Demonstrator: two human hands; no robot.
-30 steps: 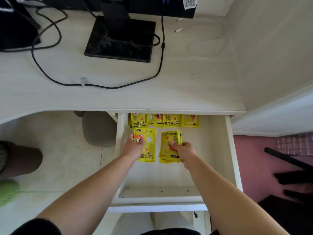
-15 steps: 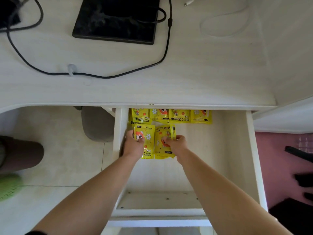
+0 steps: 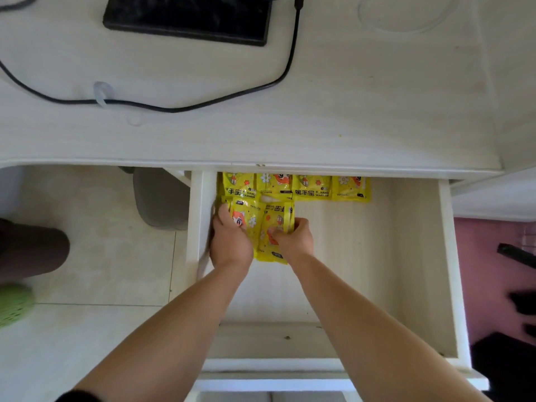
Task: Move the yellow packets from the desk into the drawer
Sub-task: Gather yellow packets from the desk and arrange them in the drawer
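The white drawer (image 3: 448,256) stands pulled out below the desk (image 3: 348,117). A row of several yellow packets (image 3: 311,188) lies along its back, partly under the desk edge. In front of that row, at the drawer's left side, my left hand (image 3: 230,242) grips one yellow packet (image 3: 246,217) and my right hand (image 3: 293,239) grips a small stack of yellow packets (image 3: 275,227). The two lots sit side by side, touching, against the drawer floor. No yellow packet shows on the desk top.
A black monitor base (image 3: 185,18) and a black cable (image 3: 174,107) lie on the desk's far part. A grey stool (image 3: 159,198) stands left of the drawer on the tiled floor. Dark objects lie on the pink floor (image 3: 493,256) at right.
Both hands have pushed their packets further back and left in the drawer, close to the back row and to each other. The view has tilted down and nearer.
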